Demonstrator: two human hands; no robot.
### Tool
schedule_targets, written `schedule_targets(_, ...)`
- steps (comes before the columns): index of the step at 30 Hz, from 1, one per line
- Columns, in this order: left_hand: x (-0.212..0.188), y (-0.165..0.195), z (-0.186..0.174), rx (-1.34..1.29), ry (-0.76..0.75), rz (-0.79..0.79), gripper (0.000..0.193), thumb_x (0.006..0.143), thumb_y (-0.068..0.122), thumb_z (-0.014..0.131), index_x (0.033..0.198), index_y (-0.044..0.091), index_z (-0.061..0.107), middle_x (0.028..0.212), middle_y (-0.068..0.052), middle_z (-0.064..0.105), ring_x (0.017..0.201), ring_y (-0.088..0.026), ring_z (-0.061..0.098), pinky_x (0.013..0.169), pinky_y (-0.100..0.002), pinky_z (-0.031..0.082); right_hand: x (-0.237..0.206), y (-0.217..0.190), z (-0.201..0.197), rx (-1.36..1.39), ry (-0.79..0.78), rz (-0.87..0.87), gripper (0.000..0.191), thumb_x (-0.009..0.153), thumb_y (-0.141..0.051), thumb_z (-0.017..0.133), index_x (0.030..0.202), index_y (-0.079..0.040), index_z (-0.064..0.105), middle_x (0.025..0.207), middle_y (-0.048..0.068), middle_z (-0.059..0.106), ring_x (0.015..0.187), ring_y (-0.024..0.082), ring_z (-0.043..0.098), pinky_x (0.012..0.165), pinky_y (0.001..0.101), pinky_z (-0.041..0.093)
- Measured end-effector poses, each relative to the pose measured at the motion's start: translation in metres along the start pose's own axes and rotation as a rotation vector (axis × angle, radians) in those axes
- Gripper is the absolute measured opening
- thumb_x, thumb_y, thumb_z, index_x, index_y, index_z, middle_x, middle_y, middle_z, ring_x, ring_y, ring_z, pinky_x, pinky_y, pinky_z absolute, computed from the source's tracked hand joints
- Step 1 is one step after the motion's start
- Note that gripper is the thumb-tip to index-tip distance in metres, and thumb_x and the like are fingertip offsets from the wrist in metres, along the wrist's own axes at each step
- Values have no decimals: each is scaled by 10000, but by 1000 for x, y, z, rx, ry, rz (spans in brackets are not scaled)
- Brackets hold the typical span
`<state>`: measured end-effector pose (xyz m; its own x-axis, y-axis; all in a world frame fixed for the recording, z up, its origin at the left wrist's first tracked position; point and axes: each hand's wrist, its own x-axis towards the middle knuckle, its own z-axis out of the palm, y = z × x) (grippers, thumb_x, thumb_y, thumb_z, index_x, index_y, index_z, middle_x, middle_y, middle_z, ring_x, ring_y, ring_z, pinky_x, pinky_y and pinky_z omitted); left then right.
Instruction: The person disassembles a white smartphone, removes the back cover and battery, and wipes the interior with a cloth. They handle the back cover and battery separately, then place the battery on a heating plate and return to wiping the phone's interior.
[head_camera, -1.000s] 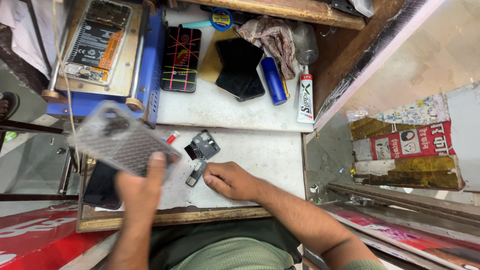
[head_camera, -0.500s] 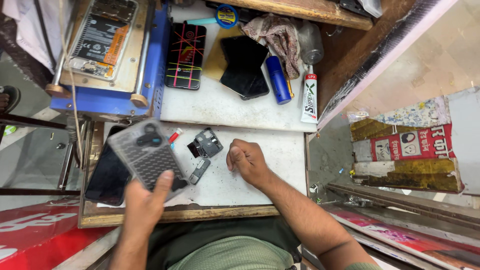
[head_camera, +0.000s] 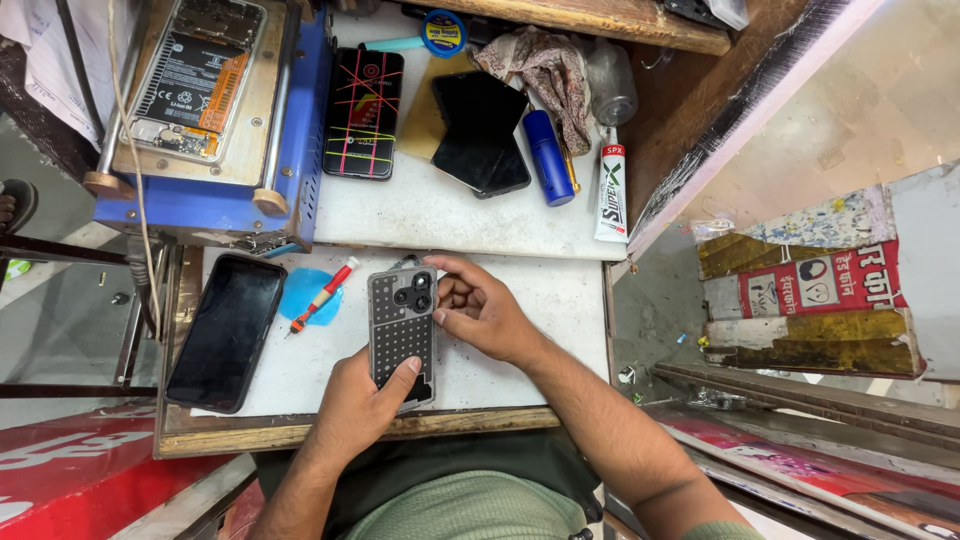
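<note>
Two hands are meeting over the white table (head_camera: 520, 290), whose near wooden edge is partly hidden behind the wrists. Largest on it, the blue machine (head_camera: 215, 215) is sitting at the far left with an opened phone (head_camera: 190, 75) lying on its plate, the top cut off by the frame. Next, a black phone (head_camera: 227, 332) is lying face up at the left, its screen dark. The left hand (head_camera: 355, 410) is clenching the lower end of a dotted case (head_camera: 402, 335), thumb pressing on its back, so the bottom corners are covered. The right hand (head_camera: 482, 312) is curling its fingers against the upper right edge of the case, beside the camera cutout; whether this grip is pinching the case or only touching it is hard to make out. The case is standing tilted above the table's middle, and something small is peeking out behind its top, too hidden to identify. Farther back, dark screens (head_camera: 480, 135) are overlapping near a striped phone (head_camera: 364, 112), a blue cylinder (head_camera: 548, 158) and a white glue tube (head_camera: 610, 188). Smallest, a red screwdriver (head_camera: 322, 296) is resting across a blue patch (head_camera: 305, 292) just left of the case.
</note>
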<state>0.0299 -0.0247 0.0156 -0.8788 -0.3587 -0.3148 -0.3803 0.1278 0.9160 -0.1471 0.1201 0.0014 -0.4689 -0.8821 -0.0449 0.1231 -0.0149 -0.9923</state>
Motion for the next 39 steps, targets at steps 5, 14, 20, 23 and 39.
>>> schedule_targets(5,-3,1,-1,32,7,57,269,922,249,662,1029,6,706,776,-86,780,714,-165,753,660,-331,583,0,18,-1,-50,86,-17,181,987,-41,654,1162,-18,613,920,20,659,786,77,645,701,236,572)
schedule_targets(14,-6,-1,-11,119,-107,0,283,901,281,679,1028,31,718,817,-113,808,746,-206,787,707,-354,600,3,12,-4,-19,357,9,326,1097,-245,447,846,-79,572,709,17,636,636,106,622,592,244,549)
schedule_targets(20,-21,-11,-63,421,143,-209,462,854,337,744,1221,90,610,960,-153,796,891,-322,785,792,-430,603,8,-7,-12,77,412,-133,225,1032,-347,534,976,-160,422,897,51,608,757,174,622,608,318,519)
schedule_targets(23,-25,-12,-85,463,225,-202,553,821,335,766,1283,101,572,979,-177,781,933,-365,765,799,-464,596,9,-2,-9,119,348,-104,274,997,-393,560,997,-134,470,967,73,628,834,189,617,673,345,524)
schedule_targets(39,16,48,38,1138,325,608,685,740,323,728,1377,129,570,1373,-113,573,1221,-328,541,1002,-565,409,2,-10,4,797,-255,163,960,933,-627,578,1662,-298,47,1708,228,180,1430,307,585,1196,462,516)
